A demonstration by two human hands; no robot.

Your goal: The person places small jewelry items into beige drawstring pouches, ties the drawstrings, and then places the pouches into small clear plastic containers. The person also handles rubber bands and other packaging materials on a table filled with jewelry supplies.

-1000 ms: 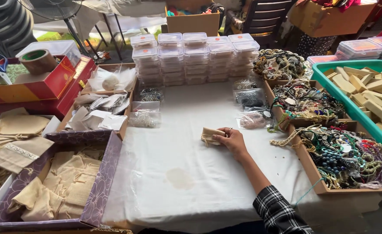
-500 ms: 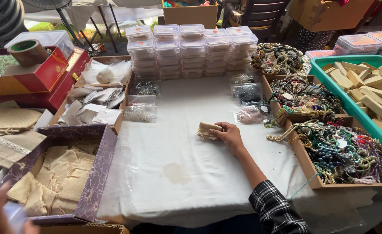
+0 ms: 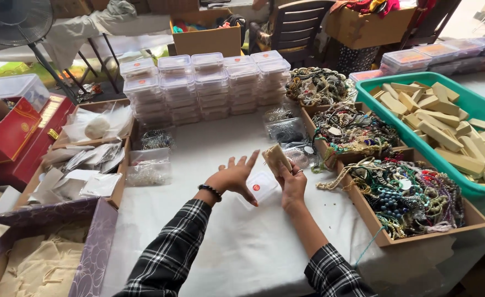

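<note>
Since half a second ago the left hand (image 3: pixel 232 177) has arrived, fingers spread over a light, rigid plastic box (image 3: pixel 259 188), while the right hand (image 3: pixel 292 181) pinches a soft tan pouch (image 3: pixel 276 158) by its lower edge.

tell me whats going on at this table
A person in plaid sleeves sits at a white-clothed table. The right hand holds a small tan pouch upright, while the left hand, fingers spread, rests on a small clear plastic box lying on the cloth. Stacks of the same boxes stand at the back. Cardboard trays of beaded jewellery sit to the right, beside a green bin of tan pieces.
</note>
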